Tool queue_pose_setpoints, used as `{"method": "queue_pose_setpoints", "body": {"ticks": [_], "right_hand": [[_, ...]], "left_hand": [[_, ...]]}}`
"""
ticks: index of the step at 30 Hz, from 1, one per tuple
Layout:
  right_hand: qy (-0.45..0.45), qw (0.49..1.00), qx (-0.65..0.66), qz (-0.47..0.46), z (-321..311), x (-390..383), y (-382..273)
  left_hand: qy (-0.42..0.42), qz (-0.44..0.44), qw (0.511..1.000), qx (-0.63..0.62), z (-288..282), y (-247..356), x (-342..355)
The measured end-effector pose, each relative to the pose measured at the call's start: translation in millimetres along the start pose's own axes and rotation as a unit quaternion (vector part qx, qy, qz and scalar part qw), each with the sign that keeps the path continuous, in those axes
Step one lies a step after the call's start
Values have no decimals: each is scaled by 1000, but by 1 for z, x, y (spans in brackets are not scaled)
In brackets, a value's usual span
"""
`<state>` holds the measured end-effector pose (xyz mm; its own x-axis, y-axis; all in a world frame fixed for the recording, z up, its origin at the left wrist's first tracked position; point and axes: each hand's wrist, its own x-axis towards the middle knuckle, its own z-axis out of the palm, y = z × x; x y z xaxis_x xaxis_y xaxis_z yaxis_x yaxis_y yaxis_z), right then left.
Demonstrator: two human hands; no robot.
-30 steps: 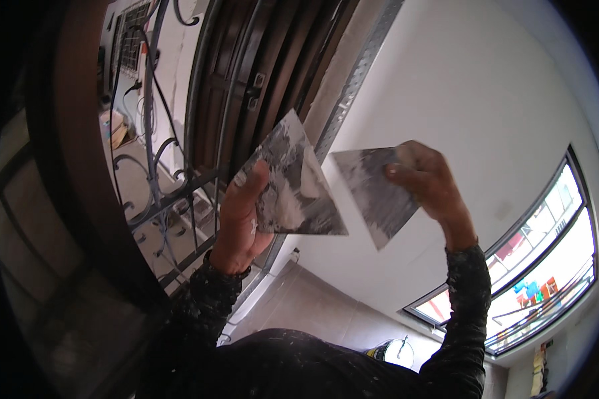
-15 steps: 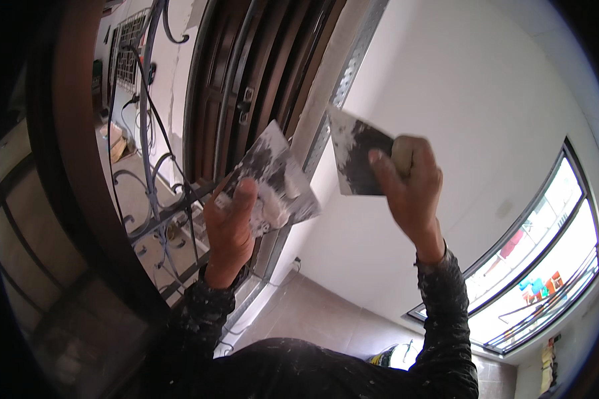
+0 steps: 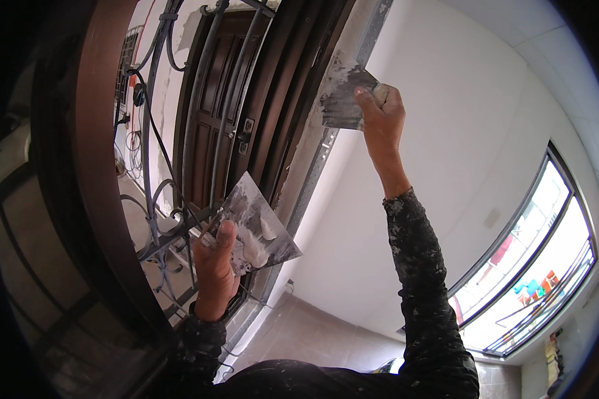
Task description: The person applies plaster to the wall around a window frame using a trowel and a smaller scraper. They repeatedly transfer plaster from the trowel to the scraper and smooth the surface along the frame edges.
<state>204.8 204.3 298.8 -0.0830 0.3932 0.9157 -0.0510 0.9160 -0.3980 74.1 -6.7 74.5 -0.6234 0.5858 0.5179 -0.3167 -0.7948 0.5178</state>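
Observation:
My right hand (image 3: pixel 383 114) is closed round the handle of a wide putty knife (image 3: pixel 345 100), its dark blade smeared with white paste. That blade lies over the grey corner strip (image 3: pixel 373 40) beside the door frame and seems to touch it. Lower and to the left, my left hand (image 3: pixel 214 269) grips a second wide putty knife (image 3: pixel 263 229), thumb on top. Lumps of white putty (image 3: pixel 253 251) sit on this second blade. Both handles are mostly hidden by my fingers.
A black wrought-iron grille (image 3: pixel 154 133) with scrolls stands left, in front of a brown panelled door (image 3: pixel 213 113). White wall (image 3: pixel 446 153) fills the right, with a window (image 3: pixel 526 266). Tiled floor (image 3: pixel 319 326) lies below; part of a bucket (image 3: pixel 391 366) shows by my right arm.
My right hand has moved up and left with its putty knife, from in front of the white wall onto the corner strip. My left hand and its knife have dropped slightly.

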Motion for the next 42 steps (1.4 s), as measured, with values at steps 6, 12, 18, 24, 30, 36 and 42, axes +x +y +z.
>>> {"method": "queue_pose_setpoints", "body": {"ticks": [6,12,18,24,30,36,42], "right_hand": [[48,999,-1,5,-32,-9,-6],[-243,932,-250,-102,-68,39,-72],[-352,824,-409,-172,-33,88,-98],[-317,782,-458,-280,-11,114,-90],[-307,743,-525,-279,0,138,-92],[-316,749,-542,-212,5,152,-108],[-347,740,-556,-151,7,181,-138]], "left_hand": [[14,-2,1000,-10,-6,4,-5],[-7,-4,1000,-28,-7,4,-3],[-4,-48,999,-20,-13,0,-3],[-29,-55,997,-36,-17,1,-2],[-15,-44,999,-26,-22,-5,-1],[-22,-59,997,-36,-32,-10,0],[-21,-64,997,-42,-28,-4,1]]}}
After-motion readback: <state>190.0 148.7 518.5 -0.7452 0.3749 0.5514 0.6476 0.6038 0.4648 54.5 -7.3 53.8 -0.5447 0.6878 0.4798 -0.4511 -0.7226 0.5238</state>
